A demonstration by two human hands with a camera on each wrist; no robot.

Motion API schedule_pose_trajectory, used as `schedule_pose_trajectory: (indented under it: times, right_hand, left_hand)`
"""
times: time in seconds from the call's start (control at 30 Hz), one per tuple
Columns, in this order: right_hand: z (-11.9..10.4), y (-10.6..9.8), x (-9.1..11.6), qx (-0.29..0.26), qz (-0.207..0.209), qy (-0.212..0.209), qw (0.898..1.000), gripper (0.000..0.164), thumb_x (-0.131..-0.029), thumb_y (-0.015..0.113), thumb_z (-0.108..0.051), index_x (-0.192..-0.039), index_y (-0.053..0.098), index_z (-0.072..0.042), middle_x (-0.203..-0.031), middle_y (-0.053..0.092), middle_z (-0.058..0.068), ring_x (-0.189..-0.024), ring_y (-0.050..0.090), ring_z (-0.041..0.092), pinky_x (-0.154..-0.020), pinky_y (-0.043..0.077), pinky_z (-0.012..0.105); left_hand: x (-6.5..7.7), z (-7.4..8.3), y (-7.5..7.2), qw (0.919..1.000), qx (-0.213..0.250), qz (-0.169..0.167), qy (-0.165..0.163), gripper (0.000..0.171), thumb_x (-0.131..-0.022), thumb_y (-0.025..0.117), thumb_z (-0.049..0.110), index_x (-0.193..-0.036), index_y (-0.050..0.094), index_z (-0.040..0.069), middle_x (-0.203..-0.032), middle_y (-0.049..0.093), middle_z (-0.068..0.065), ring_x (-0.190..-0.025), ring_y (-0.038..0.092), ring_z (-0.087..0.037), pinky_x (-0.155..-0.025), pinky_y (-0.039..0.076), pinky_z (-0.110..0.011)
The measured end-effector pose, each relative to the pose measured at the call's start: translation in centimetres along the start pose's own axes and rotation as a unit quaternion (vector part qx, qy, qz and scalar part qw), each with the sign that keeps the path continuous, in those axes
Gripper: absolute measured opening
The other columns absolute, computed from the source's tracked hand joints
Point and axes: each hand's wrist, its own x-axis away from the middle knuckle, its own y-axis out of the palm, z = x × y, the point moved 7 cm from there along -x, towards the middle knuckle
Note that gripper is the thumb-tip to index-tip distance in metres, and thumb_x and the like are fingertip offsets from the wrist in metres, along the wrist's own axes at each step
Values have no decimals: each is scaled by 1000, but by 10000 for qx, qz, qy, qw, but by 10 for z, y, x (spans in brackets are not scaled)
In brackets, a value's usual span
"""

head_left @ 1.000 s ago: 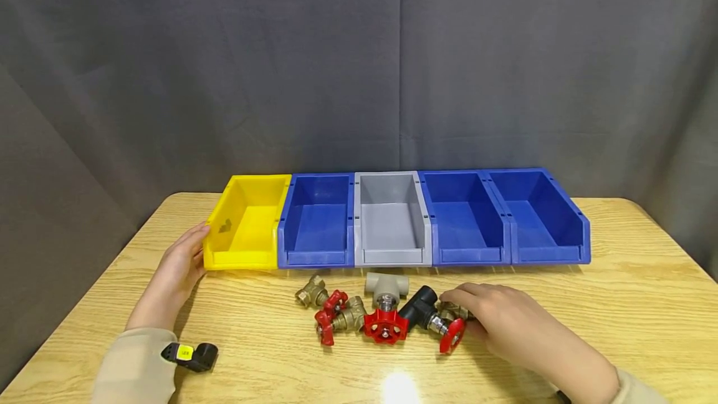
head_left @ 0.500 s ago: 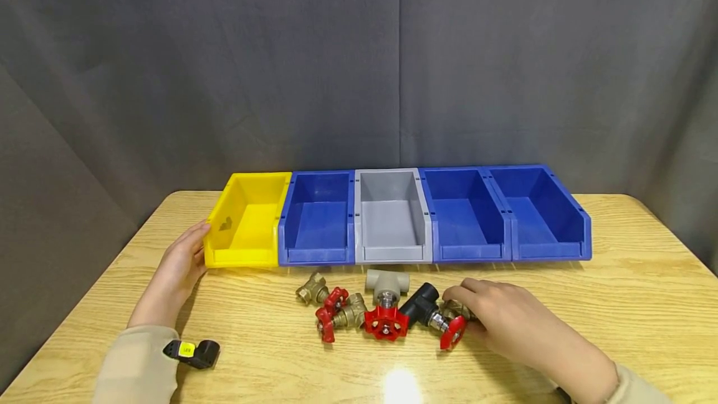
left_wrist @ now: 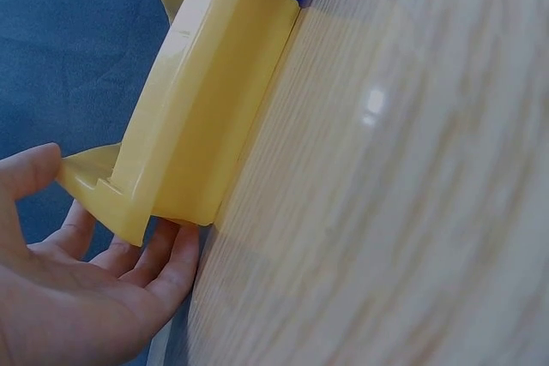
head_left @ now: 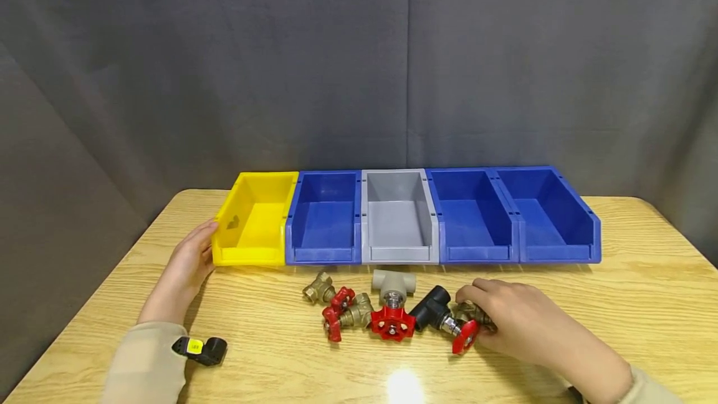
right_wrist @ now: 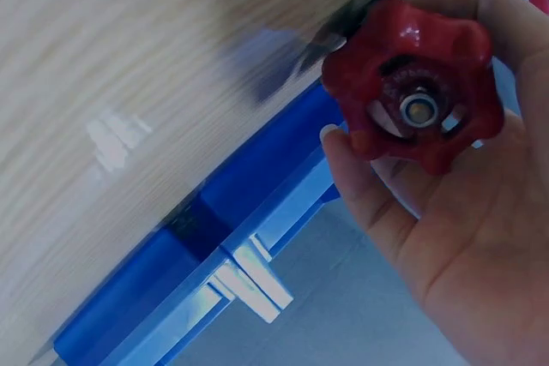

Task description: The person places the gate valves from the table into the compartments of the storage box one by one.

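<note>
In the head view, my left hand (head_left: pixel 187 264) rests against the outer left side of the yellow bin (head_left: pixel 247 256). The left wrist view has its thumb touching the yellow bin's (left_wrist: pixel 176 117) rim and its fingers along the outer wall. My right hand (head_left: pixel 518 323) holds a brass valve (head_left: pixel 471 315) low over or on the table, partly hidden by the fingers. That valve's red handwheel (right_wrist: pixel 412 83) faces the right wrist camera, fingers and thumb around it. Just left lies a black tee valve (head_left: pixel 430 309) with a red handwheel.
A grey tee valve (head_left: pixel 394 285) with a red wheel and two brass valves, one a brass valve (head_left: pixel 320 288) further back, lie nearby. Behind them stand a blue bin (head_left: pixel 325 254), a grey bin (head_left: pixel 400 254) and two more blue bins joined in a row. A dark curtain (head_left: pixel 336 67) hangs behind.
The head view has shifted slightly, so the scene sits a little further right. My right hand stays at the brass valve, which now shows more; my left hand stays at the yellow bin.
</note>
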Motion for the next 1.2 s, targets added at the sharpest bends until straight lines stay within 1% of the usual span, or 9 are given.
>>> schedule_pose_trajectory:
  times: [0.2, 0.4, 0.6, 0.7, 0.77, 0.83, 1.0, 1.1, 1.2]
  right_hand:
    - [3, -2, 0, 75, -20, 42, 10000, 51, -62, 91, -21, -107, 68, -17, -92, 61, -9, -73, 61, 11, -60, 53, 36]
    - [7, -7, 3, 68, 229, -55, 9997, 50, -61, 91, -17, -106, 68, -18, -95, 63, -8, -75, 65, 14, -63, 55, 38]
    - [16, -9, 7, 194, 209, 102, 9995, 52, -61, 92, -19, -107, 68, -19, -97, 65, -7, -81, 67, 19, -65, 56, 39]
    - [19, -12, 8, 301, 282, 86, 9991, 51, -60, 92, -18, -105, 68, -19, -94, 64, -7, -79, 66, 18, -62, 55, 37]
    - [21, -14, 9, 347, 350, 46, 9988, 50, -59, 91, -17, -104, 68, -18, -92, 63, -8, -75, 64, 16, -59, 53, 34]
    - [23, -16, 10, 397, 416, 32, 9983, 50, -58, 89, -14, -104, 68, -18, -90, 62, -9, -71, 61, 12, -56, 51, 32]
    - [31, -22, 15, 542, 458, 65, 9975, 49, -58, 88, -13, -103, 69, -18, -88, 62, -8, -66, 55, 7, -51, 48, 29]
    - [36, -25, 18, 658, 440, 66, 9968, 49, -58, 88, -14, -103, 69, -17, -88, 63, -7, -65, 56, 8, -50, 47, 29]
    - [43, -27, 21, 722, 405, 70, 9965, 48, -58, 87, -13, -102, 69, -16, -87, 63, -7, -65, 55, 8, -50, 46, 30]
  left_hand:
    - [0, 0, 0, 10000, 15, 12, -44, 71, -106, 39, 43, -160, 7, 10, -160, 17, -12, -124, 38, -12, -96, 37, -21]
    - [0, -1, 0, 10000, -49, 29, -60, 71, -105, 40, 44, -160, 9, 12, -162, 15, -12, -138, 28, -21, -100, 34, -24]
    - [-1, -2, 0, 10000, -22, 58, -69, 69, -106, 40, 43, -160, 11, 11, -160, 18, -12, -137, 28, -21, -100, 33, -25]
    - [0, 0, -1, 10000, -54, 64, -18, 71, -105, 41, 44, -160, 10, 11, -160, 18, -12, -136, 29, -20, -99, 34, -24]
    - [1, 1, -2, 9999, -91, 72, 17, 72, -105, 42, 45, -160, 11, 10, -160, 19, -12, -137, 29, -21, -99, 34, -24]
    - [1, 2, -3, 9999, -135, 75, 47, 73, -105, 42, 46, -160, 11, 10, -160, 18, -12, -139, 28, -22, -101, 32, -25]
    - [0, 0, -2, 9999, -140, 57, 37, 71, -105, 40, 45, -160, 9, 10, -161, 15, -14, -142, 24, -25, -103, 31, -26]
    - [0, -1, -1, 9999, -134, 57, 12, 70, -106, 38, 43, -160, 9, 11, -162, 15, -14, -141, 25, -24, -103, 31, -26]
    - [-1, -1, 0, 9999, -151, 64, -4, 70, -106, 38, 44, -160, 9, 10, -162, 14, -14, -142, 23, -25, -108, 28, -30]
